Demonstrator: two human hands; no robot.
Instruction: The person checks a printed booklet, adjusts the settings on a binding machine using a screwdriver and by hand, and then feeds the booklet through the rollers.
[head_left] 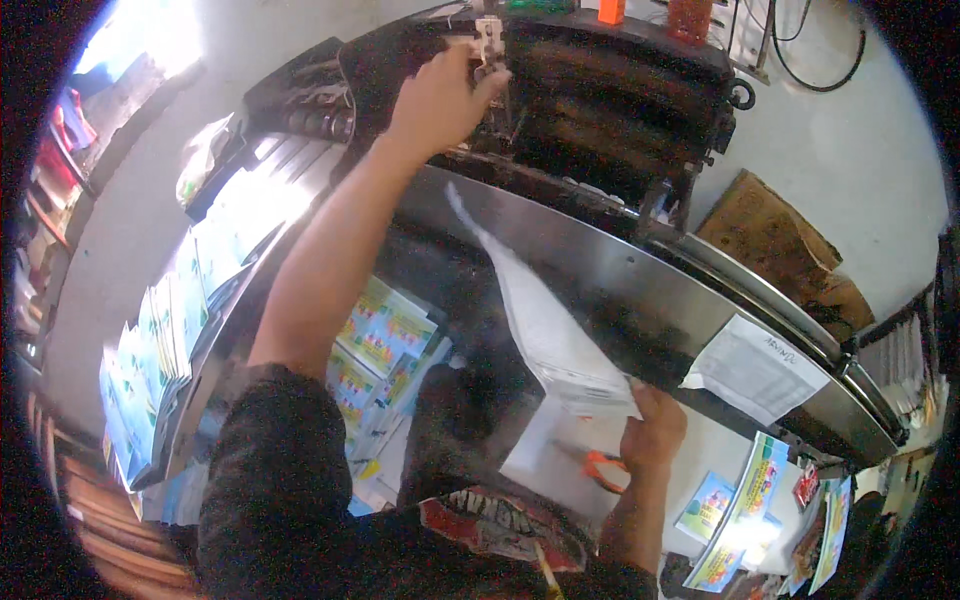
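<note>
My left hand [440, 100] reaches up to the dark machine [610, 90], fingers and thumb closed about a small pale metal fitting [488, 38] at its top. My fingertips are partly hidden there. Lower down, my right hand [655, 425] pinches the lower right corner of a white paper sheet [540, 310]. The sheet hangs in the air, bent, its narrow far end pointing up toward the machine. Beside my right hand, orange-handled scissors [605, 470] lie on a pale surface.
A steel panel [600, 255] runs across the machine's front, with a handwritten white paper [757, 370] on it. Colourful printed sheets stand in a row [160, 330] at left, with more stacks [380, 335] below my left arm and at lower right. Brown cardboard [770, 235] leans on the wall.
</note>
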